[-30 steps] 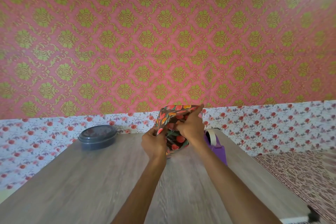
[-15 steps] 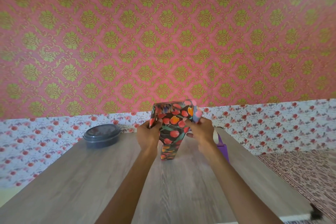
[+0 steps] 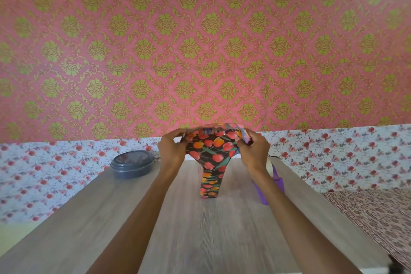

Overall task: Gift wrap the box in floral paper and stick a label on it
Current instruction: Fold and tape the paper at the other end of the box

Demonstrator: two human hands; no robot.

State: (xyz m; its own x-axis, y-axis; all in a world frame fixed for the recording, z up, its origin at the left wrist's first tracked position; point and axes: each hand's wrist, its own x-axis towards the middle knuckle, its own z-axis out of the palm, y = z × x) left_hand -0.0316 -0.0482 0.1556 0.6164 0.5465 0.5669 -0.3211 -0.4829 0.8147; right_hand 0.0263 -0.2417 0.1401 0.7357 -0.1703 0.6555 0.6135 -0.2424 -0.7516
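Note:
The box wrapped in dark floral paper with red and orange tulips (image 3: pixel 210 176) stands on end on the wooden table (image 3: pixel 200 229), near its far middle. My left hand (image 3: pixel 172 151) pinches the paper at the top left corner of the box. My right hand (image 3: pixel 252 151) pinches the loose paper flap at the top right corner. Both hands pull the upper paper end outward, so it spreads wide above the narrower lower part. No label shows.
A dark round lidded container (image 3: pixel 132 163) sits at the table's far left. A purple tape dispenser (image 3: pixel 272 181) lies right of the box, partly behind my right forearm. A patterned cloth (image 3: pixel 382 218) lies past the table's right edge.
The box has been turned from tilted in both hands to standing on end on the table. My hands have moved apart to its two top corners and spread the paper.

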